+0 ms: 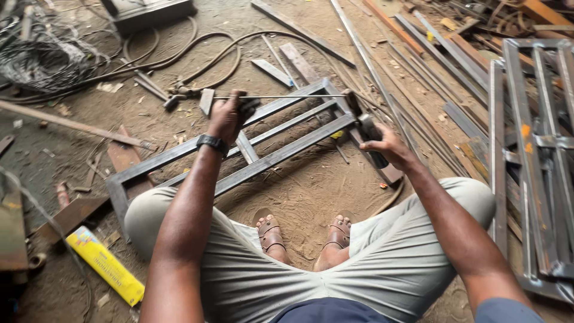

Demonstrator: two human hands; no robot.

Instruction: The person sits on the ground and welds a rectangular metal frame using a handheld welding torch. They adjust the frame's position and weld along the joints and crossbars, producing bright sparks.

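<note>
A thin, straight metal rod (281, 96) runs level between the two hands, above a grey rectangular steel frame (263, 146) lying on the dirt floor (311, 191). The left hand (230, 115) is closed around the rod's left part, wrist bearing a black watch (212, 143). The right hand (382, 145) grips a dark-handled hammer (366, 128), its head touching the rod's right end. A yellow box (104, 265) lies well left of the left arm.

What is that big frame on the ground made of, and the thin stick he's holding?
The frame looks like bare steel: grey, dull, square-edged bars. The thin rod in the left hand seems metal too, straight and grey, though too thin to be sure.
</note>
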